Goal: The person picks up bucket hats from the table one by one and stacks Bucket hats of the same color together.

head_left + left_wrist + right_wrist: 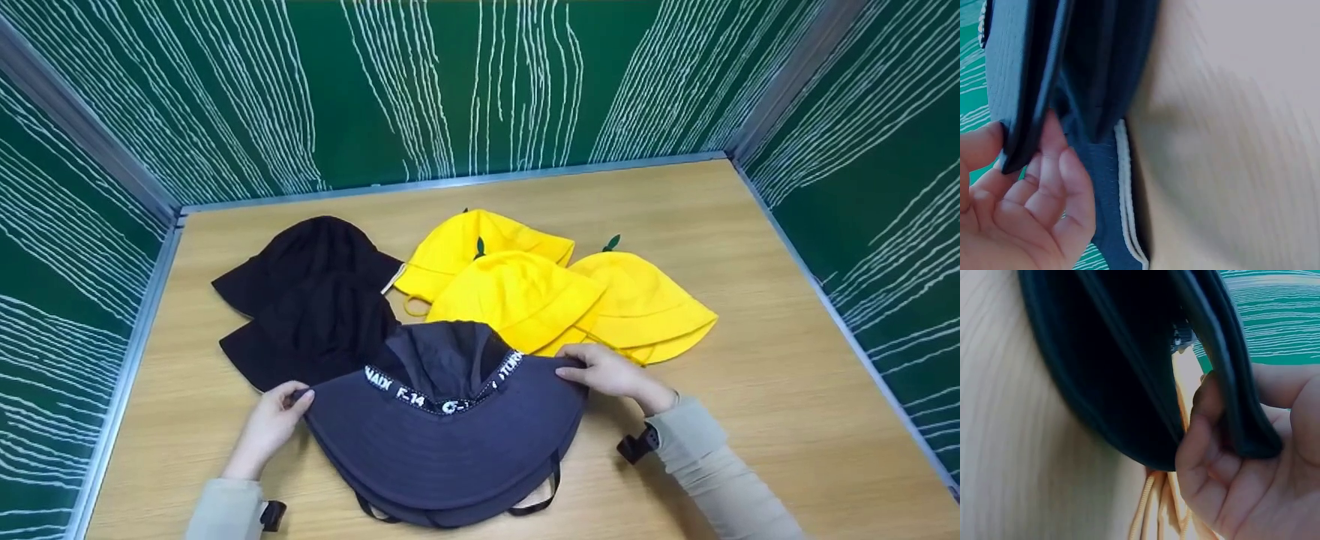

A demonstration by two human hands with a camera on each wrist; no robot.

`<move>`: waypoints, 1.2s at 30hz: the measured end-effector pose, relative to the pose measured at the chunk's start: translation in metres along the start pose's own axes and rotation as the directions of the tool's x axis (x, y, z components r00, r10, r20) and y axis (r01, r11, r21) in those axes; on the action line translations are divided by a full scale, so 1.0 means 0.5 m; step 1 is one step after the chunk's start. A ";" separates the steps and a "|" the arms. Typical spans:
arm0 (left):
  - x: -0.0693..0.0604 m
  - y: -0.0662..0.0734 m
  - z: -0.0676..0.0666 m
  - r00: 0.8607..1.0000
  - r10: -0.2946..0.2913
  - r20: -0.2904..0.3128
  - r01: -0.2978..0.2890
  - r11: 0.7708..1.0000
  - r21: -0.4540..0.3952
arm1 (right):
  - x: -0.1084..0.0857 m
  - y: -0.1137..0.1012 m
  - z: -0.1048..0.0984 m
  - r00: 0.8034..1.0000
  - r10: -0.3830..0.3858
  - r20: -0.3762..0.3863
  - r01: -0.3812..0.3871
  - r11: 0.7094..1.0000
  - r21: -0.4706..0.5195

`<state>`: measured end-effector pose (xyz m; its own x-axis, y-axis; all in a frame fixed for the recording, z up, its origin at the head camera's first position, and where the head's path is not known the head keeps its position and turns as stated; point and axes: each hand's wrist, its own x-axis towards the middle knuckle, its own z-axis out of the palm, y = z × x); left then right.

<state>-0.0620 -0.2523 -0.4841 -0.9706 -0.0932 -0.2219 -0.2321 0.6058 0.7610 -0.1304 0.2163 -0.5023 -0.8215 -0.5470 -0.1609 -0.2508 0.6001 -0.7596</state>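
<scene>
1. The dark grey hats (pixel 442 461), wide-brimmed and layered together, are at the near middle of the table (pixel 787 360), brims toward the person, white lettering along the inner band (pixel 411 397)
2. The left hand (pixel 268 420) pinches the brim's left edge between thumb and fingers
3. The right hand (pixel 611 371) pinches the opposite edge likewise
4. Black straps (pixel 556 487) hang below the brims
5. Just behind, black hats (pixel 311 330) overlap at left, yellow hats (pixel 517 296) with green leaves (pixel 613 243) at right
6. Green, white-streaked panels (pixel 525 90) surround the table
</scene>
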 end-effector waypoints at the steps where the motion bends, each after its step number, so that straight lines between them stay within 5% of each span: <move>1: 0.000 -0.003 0.001 1.000 0.007 0.004 -0.007 1.000 0.019 | 0.001 0.002 0.002 1.000 0.007 -0.004 -0.007 1.000 -0.006; 10: 0.007 -0.007 0.010 0.999 -0.009 0.036 0.007 0.999 0.053 | 0.006 0.015 0.016 0.999 0.030 -0.022 -0.032 0.997 -0.069; 20: 0.011 -0.009 0.015 0.995 -0.083 0.055 0.087 0.994 -0.068 | 0.009 0.016 0.022 1.000 0.009 -0.009 -0.009 0.997 -0.082; 26: 0.012 -0.006 0.013 0.998 -0.053 0.019 0.052 0.998 0.042 | 0.007 0.001 0.030 0.994 0.058 -0.095 -0.072 0.986 -0.149; 31: 0.014 -0.011 0.012 1.000 -0.029 0.009 0.028 0.991 0.128 | 0.009 -0.020 0.035 0.978 0.094 -0.187 -0.148 0.943 -0.298; 36: 0.018 -0.017 0.016 0.999 -0.045 0.014 0.043 0.989 0.141 | 0.013 -0.016 0.032 0.972 0.129 -0.198 -0.183 0.941 -0.285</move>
<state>-0.0682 -0.2522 -0.4973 -0.9582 -0.1092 -0.2645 -0.2619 0.7069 0.6570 -0.1256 0.1985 -0.5075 -0.9319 -0.3388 -0.1298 -0.2318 0.8312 -0.5054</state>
